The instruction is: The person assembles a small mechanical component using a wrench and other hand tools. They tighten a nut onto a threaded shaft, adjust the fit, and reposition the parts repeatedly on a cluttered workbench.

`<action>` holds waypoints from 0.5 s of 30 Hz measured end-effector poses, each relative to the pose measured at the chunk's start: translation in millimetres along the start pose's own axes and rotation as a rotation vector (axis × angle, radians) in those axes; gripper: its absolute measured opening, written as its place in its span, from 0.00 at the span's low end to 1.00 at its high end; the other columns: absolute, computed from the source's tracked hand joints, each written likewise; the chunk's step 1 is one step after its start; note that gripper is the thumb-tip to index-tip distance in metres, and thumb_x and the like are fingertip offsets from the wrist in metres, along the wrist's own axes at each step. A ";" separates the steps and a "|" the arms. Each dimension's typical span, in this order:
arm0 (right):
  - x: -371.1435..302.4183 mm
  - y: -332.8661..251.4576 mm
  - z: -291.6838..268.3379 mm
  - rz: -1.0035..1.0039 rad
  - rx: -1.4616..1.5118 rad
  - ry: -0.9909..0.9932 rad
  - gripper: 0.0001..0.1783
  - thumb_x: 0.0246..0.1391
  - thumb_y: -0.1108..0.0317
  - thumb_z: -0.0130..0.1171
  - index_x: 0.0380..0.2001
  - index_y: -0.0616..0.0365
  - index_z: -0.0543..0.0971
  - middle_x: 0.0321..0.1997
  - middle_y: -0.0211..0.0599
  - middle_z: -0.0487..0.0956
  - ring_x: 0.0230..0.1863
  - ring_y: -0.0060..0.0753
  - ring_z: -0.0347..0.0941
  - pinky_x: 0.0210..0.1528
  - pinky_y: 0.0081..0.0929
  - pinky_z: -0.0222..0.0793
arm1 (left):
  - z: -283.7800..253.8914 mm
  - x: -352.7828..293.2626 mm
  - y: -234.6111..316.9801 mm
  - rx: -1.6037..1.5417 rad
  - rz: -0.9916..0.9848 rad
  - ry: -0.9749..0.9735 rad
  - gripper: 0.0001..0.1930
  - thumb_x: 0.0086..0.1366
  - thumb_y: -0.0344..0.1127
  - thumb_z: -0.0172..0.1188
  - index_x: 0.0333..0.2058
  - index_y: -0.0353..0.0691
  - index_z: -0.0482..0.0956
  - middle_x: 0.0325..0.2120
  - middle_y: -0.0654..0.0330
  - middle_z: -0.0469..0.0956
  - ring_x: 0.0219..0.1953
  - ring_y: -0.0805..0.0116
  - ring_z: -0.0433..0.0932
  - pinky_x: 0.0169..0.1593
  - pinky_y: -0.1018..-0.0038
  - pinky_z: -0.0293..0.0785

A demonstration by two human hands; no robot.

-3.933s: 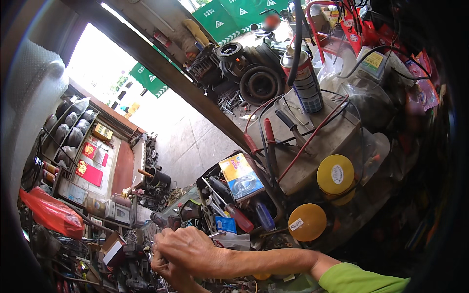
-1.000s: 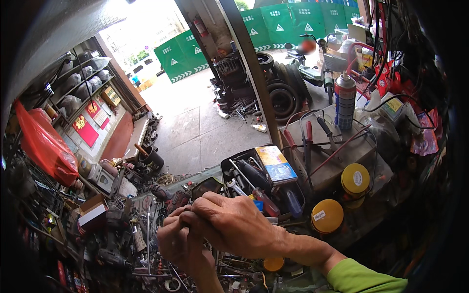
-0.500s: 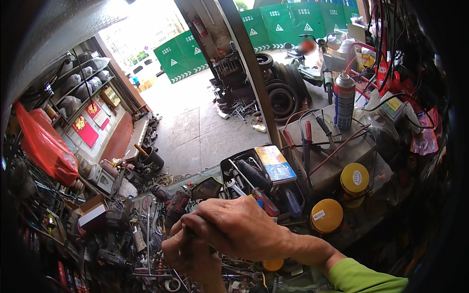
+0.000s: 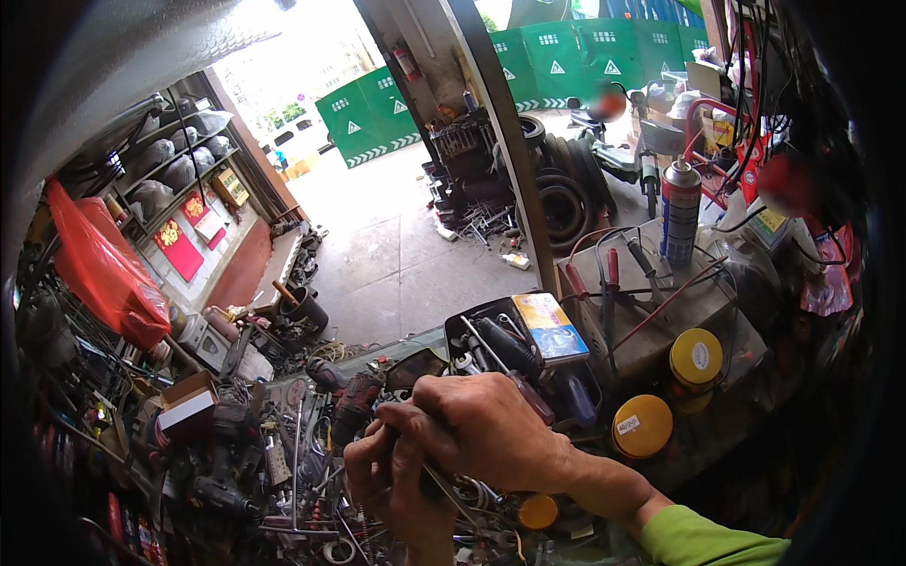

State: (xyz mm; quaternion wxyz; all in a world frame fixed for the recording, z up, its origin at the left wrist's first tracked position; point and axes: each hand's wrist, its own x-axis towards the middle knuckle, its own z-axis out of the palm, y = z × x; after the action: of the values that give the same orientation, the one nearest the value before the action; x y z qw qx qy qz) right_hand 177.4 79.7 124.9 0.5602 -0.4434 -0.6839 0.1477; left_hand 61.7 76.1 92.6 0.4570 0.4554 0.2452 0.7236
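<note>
Both of my hands meet over a cluttered bench in the lower middle. My right hand, reaching in from a green sleeve, has its fingers bent and pressed together against the other hand's fingertips. My left hand rises from the lower edge with its fingers curled in a pinch. Whatever lies between the fingers is too small and shaded to name. Just beyond them is a red-and-black power drill. A black tray with screwdrivers and a yellow-and-blue box sits beyond my right hand.
Loose tools and parts cover the bench to the left, with an open cardboard box. Two yellow-lidded tubs and a spray can stand right, near clamp cables. A red bag hangs left; tyres stand beyond the post.
The view has shifted, so the surroundings appear slightly further right and lower. My fingers have changed position against each other, and the left hand's fingers show more clearly beneath the right.
</note>
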 end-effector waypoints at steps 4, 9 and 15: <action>2.7 0.3 0.2 0.097 0.060 0.027 0.16 0.56 0.60 0.63 0.28 0.62 0.75 0.22 0.45 0.76 0.22 0.43 0.75 0.24 0.31 0.67 | 0.5 5.2 -3.5 -0.151 -0.111 0.025 0.07 0.61 0.21 0.60 0.36 0.35 0.72 0.36 0.55 0.76 0.38 0.69 0.75 0.43 0.72 0.74; -1.7 -5.0 1.1 -0.005 0.147 -0.001 0.12 0.58 0.64 0.60 0.32 0.64 0.74 0.26 0.46 0.77 0.24 0.45 0.76 0.27 0.34 0.69 | -4.4 5.3 8.9 -0.016 -0.129 0.023 0.05 0.62 0.24 0.60 0.36 0.35 0.75 0.33 0.54 0.79 0.34 0.69 0.77 0.37 0.75 0.74; 0.7 -2.9 -2.3 -0.006 -0.006 -0.048 0.11 0.58 0.66 0.57 0.31 0.64 0.72 0.26 0.47 0.75 0.26 0.52 0.74 0.27 0.38 0.68 | -5.9 5.6 0.9 0.118 -0.142 0.017 0.04 0.63 0.23 0.60 0.37 0.37 0.77 0.27 0.55 0.80 0.20 0.73 0.76 0.20 0.81 0.71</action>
State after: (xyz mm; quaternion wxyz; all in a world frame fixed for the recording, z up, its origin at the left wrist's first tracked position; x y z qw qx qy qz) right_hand 178.2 77.9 128.2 0.5427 -0.4394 -0.6990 0.1544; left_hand 55.1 81.0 93.0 0.4776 0.4568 0.3231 0.6774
